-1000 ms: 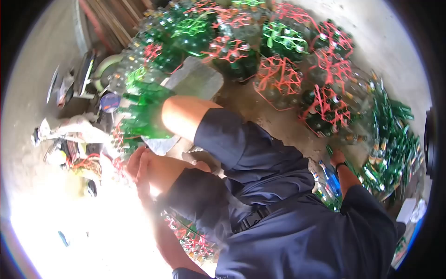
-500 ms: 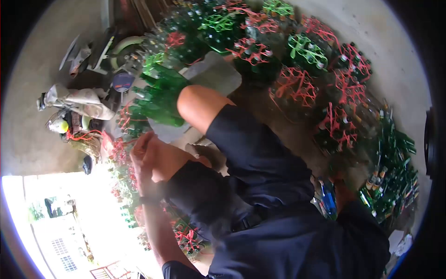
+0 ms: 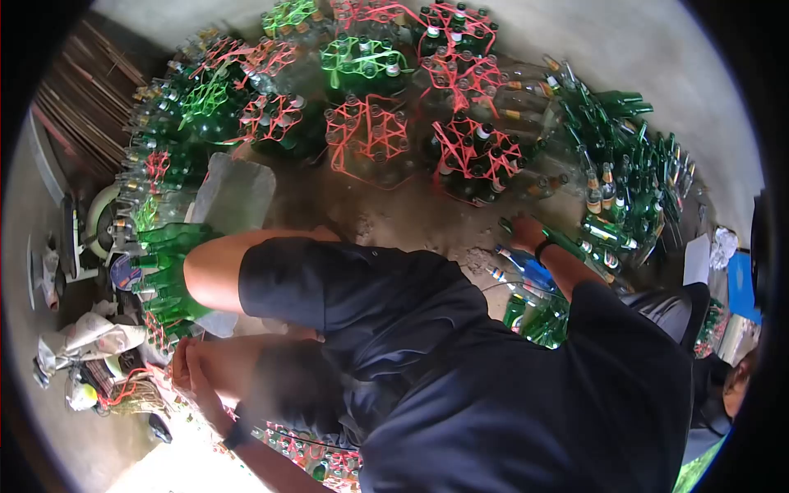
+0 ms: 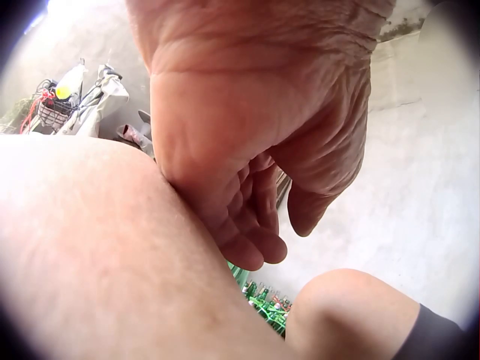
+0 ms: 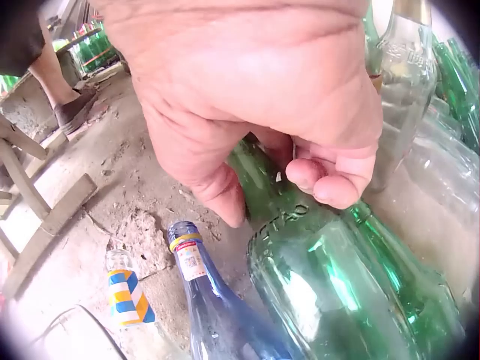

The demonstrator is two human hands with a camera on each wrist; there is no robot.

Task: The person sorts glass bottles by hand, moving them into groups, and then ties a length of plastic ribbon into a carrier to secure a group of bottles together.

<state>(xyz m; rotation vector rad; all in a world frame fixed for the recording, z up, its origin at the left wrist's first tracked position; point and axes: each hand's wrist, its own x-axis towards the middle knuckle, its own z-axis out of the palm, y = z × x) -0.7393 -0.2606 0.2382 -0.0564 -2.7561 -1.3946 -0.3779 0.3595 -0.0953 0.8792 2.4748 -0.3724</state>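
Note:
My right hand is low at my right side, its thumb and fingers around the neck of a green glass bottle. Raised lettering shows on that bottle's shoulder in the right wrist view. Beside it lie a blue bottle and a clear bottle with a striped label. Another green bottle lies along its other side. My left hand rests on my bare knee, fingers loosely curled with nothing in them.
Bundles of upright bottles tied with red string and green string stand along the wall. Loose green bottles are heaped at the right. A grey slab and several green bottles are beyond my knees. Another person is at the right edge.
The head view has swung, so the bundles and my knees now appear farther left. My right hand stays low among the bottles at my side; my left hand stays at the knee.

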